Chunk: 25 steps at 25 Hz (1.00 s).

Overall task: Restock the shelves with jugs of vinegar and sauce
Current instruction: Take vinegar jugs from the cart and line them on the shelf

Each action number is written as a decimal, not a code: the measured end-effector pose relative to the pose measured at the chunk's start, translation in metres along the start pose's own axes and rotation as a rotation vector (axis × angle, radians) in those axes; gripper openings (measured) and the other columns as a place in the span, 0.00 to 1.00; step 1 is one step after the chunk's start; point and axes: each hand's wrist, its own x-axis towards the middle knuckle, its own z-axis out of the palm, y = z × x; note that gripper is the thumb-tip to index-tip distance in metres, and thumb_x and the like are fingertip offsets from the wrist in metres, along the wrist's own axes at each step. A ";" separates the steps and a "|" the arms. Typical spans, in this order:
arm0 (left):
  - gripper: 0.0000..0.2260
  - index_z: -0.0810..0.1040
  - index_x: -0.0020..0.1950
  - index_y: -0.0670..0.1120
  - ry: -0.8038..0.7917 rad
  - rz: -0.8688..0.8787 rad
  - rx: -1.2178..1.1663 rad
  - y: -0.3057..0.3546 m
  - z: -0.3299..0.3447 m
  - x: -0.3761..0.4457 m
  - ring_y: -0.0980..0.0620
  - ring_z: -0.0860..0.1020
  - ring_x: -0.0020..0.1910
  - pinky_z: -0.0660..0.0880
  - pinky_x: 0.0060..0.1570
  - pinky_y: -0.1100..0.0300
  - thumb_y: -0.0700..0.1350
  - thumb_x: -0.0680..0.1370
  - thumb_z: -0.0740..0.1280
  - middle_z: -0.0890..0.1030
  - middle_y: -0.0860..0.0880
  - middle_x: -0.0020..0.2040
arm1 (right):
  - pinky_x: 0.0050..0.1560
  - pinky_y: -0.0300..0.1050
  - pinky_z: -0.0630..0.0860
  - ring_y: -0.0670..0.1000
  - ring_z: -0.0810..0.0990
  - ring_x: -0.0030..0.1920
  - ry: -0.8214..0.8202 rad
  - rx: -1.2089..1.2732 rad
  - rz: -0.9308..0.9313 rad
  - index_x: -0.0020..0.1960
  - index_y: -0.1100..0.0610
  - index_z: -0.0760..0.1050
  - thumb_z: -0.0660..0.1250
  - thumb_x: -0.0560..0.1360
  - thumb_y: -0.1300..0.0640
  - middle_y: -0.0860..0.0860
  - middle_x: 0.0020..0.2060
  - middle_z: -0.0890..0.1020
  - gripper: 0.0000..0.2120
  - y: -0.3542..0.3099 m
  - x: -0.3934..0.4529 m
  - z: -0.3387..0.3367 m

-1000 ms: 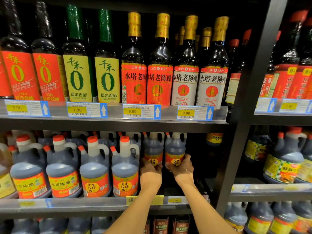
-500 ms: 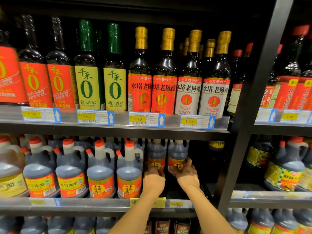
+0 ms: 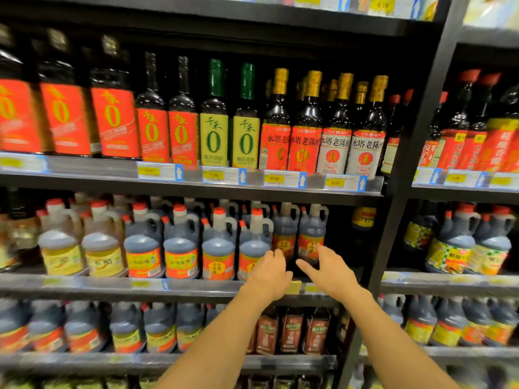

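Both hands have drawn back from two dark vinegar jugs (image 3: 299,237) on the shelf (image 3: 196,286); left hand (image 3: 271,272) loosely curled, right hand (image 3: 327,269) fingers spread, holding nothing.

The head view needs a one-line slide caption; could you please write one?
Both hands, left hand and right hand, open just in front of two dark vinegar jugs set back on the middle shelf.

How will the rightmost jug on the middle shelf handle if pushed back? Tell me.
The jug looks full of dark liquid, so probably heavy for its size. Its wide, squat body should slide rather than tip. The smooth plastic may be slippery; its handle offers the surer grip.
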 end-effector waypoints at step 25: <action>0.41 0.47 0.84 0.43 -0.013 -0.972 0.327 -0.481 -0.125 -0.515 0.42 0.50 0.83 0.49 0.80 0.41 0.68 0.82 0.53 0.51 0.43 0.84 | 0.77 0.58 0.63 0.59 0.62 0.80 -0.484 -0.186 -1.143 0.83 0.55 0.55 0.54 0.79 0.28 0.57 0.82 0.60 0.43 -0.528 -0.181 0.263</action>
